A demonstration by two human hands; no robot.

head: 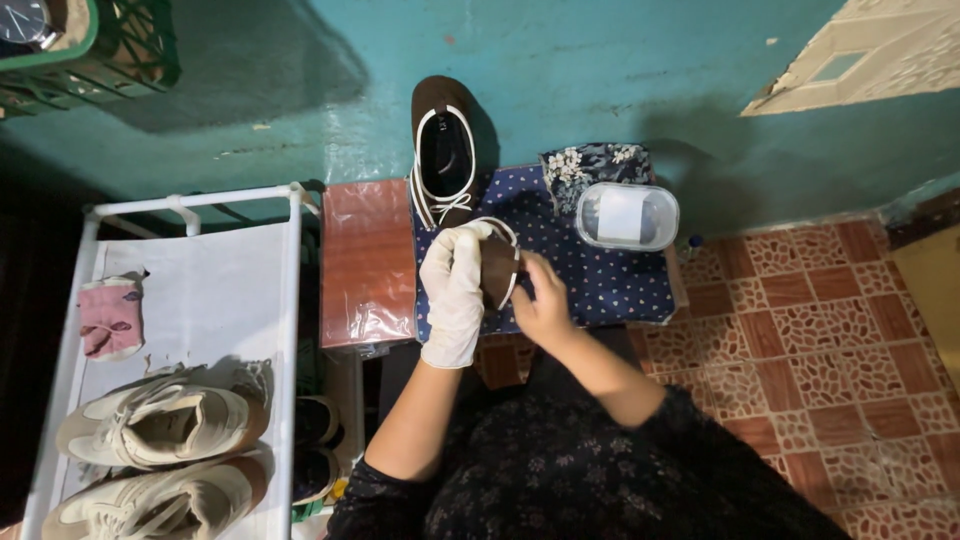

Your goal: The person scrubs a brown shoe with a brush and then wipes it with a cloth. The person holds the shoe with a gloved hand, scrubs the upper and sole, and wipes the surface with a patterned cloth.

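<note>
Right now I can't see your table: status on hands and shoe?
Gloved left hand and bare right hand gripping brown shoe. Its mate lies beyond. Nothing blocking.

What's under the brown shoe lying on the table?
Under the brown shoe lies a blue dotted cloth, which covers the table. The shoe's toe sticks out past the cloth toward the teal wall. The shoe's sole and the tabletop beneath the cloth are covered.

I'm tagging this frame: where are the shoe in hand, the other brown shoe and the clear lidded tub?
shoe in hand (499, 266), head view, brown side.
other brown shoe (444, 150), head view, insole.
clear lidded tub (627, 216), head view, lid centre.
</note>
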